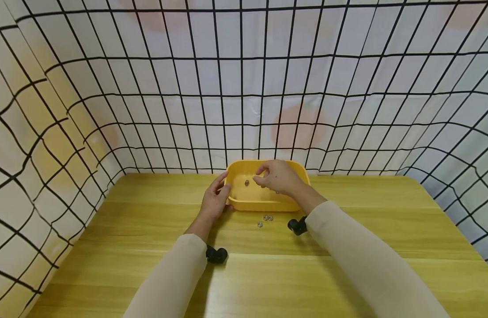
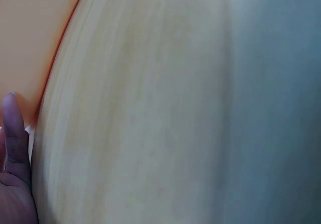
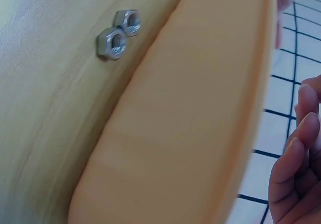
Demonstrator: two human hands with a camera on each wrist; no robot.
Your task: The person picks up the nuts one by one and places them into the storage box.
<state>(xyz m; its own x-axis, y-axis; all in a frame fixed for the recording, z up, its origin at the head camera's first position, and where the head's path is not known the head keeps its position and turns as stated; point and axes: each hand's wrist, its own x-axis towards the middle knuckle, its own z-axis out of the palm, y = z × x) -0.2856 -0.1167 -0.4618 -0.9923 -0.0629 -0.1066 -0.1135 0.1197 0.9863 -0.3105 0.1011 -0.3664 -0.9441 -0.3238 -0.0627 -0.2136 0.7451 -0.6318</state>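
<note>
A shallow yellow plastic tray (image 1: 263,206) sits on the table near its back edge. My left hand (image 1: 214,199) holds the tray's left end, with fingers at the rim; in the left wrist view a finger stands against the tray's wall. Over the inside of the tray is my right hand (image 1: 281,177), its fingers bent and thumb close to the index finger. Whether it pinches anything I cannot tell. One hex nut (image 1: 247,182) lies inside the tray, left of the right hand. In front of the tray lie two nuts side by side (image 1: 268,217) and a single nut (image 1: 260,224).
The wooden table (image 1: 148,229) ends at a white sheet behind black wire mesh (image 1: 180,132), which encloses the back and both sides. A black wrist camera (image 1: 217,255) is strapped at the left wrist, and another (image 1: 297,226) at the right.
</note>
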